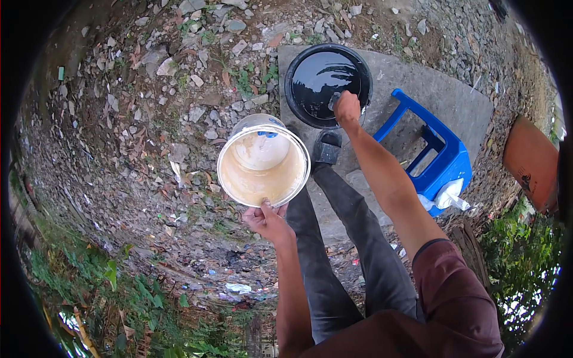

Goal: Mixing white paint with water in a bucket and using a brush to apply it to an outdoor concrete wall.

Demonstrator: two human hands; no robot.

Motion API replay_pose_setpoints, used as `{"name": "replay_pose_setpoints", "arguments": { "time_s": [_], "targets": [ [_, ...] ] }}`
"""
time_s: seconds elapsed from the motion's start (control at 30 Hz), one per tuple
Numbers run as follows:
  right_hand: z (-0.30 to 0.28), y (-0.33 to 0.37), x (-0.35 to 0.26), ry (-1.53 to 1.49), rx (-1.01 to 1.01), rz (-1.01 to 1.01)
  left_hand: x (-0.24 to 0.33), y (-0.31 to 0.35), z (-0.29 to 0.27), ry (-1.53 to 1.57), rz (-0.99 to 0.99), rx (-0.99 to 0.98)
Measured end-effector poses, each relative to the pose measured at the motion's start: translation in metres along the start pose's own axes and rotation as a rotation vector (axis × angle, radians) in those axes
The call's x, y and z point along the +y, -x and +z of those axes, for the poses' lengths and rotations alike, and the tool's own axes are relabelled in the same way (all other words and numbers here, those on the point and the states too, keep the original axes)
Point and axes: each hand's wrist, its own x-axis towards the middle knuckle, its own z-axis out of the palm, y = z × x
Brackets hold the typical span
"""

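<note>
My left hand (267, 219) grips the near rim of a white plastic bucket (263, 160), held tilted over stony ground. Its inside is coated with pale tan residue. My right hand (346, 107) reaches out over the near edge of a black tub (325, 83) full of dark water, with a small grey object in its fingers. The tub stands on a grey concrete slab (436, 95). My dark-trousered legs and one dark shoe (327, 149) show below the tub.
A blue plastic stool (441, 155) lies beside my right arm, with a white rag (447, 196) on it. An orange-brown pot (531, 161) sits at the far right. Loose stones and dry leaves cover the ground; weeds and litter lie at the lower left.
</note>
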Motion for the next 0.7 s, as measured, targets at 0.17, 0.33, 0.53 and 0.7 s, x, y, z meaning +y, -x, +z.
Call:
{"name": "replay_pose_setpoints", "arguments": {
  "time_s": [0.17,0.33,0.53,0.7],
  "targets": [
    [-0.037,0.033,0.005,-0.247,0.077,-0.006,0.01,0.004,-0.001,-0.022,0.026,-0.053],
    [-0.073,0.062,0.02,-0.43,0.218,-0.115,0.017,0.013,0.006,-0.038,0.018,-0.084],
    [-0.164,0.124,-0.016,-0.482,0.036,-0.123,0.008,0.01,0.013,-0.02,0.112,-0.089],
    [-0.215,0.165,-0.035,-0.372,0.037,-0.384,0.006,0.014,0.022,-0.058,0.179,-0.122]
  ]
}}
